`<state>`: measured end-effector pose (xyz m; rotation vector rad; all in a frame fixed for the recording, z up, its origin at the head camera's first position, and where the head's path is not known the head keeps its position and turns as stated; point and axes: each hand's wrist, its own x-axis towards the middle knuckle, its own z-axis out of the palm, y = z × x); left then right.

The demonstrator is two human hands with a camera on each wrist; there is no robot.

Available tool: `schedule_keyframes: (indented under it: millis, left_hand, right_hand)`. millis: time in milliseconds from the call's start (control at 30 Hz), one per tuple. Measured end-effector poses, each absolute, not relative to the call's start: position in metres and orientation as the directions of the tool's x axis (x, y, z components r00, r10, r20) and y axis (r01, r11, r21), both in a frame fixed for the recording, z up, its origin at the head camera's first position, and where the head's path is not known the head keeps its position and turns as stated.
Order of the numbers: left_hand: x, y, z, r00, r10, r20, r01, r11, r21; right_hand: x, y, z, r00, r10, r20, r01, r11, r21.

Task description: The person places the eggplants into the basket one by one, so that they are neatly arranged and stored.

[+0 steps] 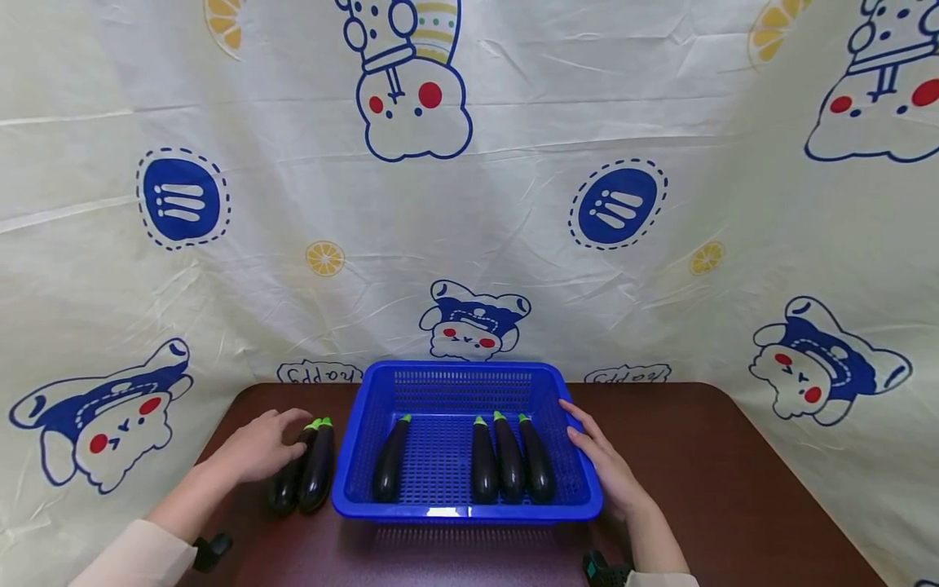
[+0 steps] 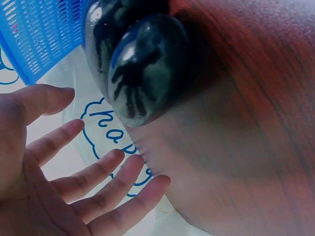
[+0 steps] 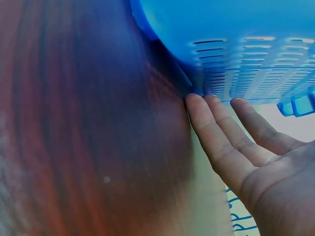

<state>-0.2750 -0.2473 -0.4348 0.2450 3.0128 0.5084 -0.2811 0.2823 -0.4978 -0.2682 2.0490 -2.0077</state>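
My left hand hovers over the left side of the table, its fingers spread beside two dark eggplants with green tops. In the left wrist view its palm and fingers hold nothing, and the rounded ends of the eggplants lie just beyond them. A blue plastic basket stands in the middle. Inside it, one eggplant lies on the left and three eggplants lie side by side on the right. My right hand rests against the basket's right side with straight fingers; in the right wrist view the fingertips touch its slotted wall.
The dark brown wooden table reaches out to the right of the basket. A pale cloth printed with cartoon figures hangs behind it and along both sides. A dark strap device sits on the left wrist, another on the right.
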Motion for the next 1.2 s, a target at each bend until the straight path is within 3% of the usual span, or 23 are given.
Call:
schedule_keyframes:
  millis: [267,1200]
  left_hand:
    - [-0.279,-0.249,-0.443,-0.978,0.184,-0.098,0.139,0.926,0.352]
    - [-0.278,-0.251,-0.458,-0.975,0.204,-0.082,0.159,0.912,0.379]
  right_hand:
    - [-0.281,0.283,-0.499,-0.95,-0.308,-0.046,0.042,0.02,-0.999]
    - [-0.281,0.284,-0.501,-0.947,-0.321,-0.027,0.026,0.007,-1.0]
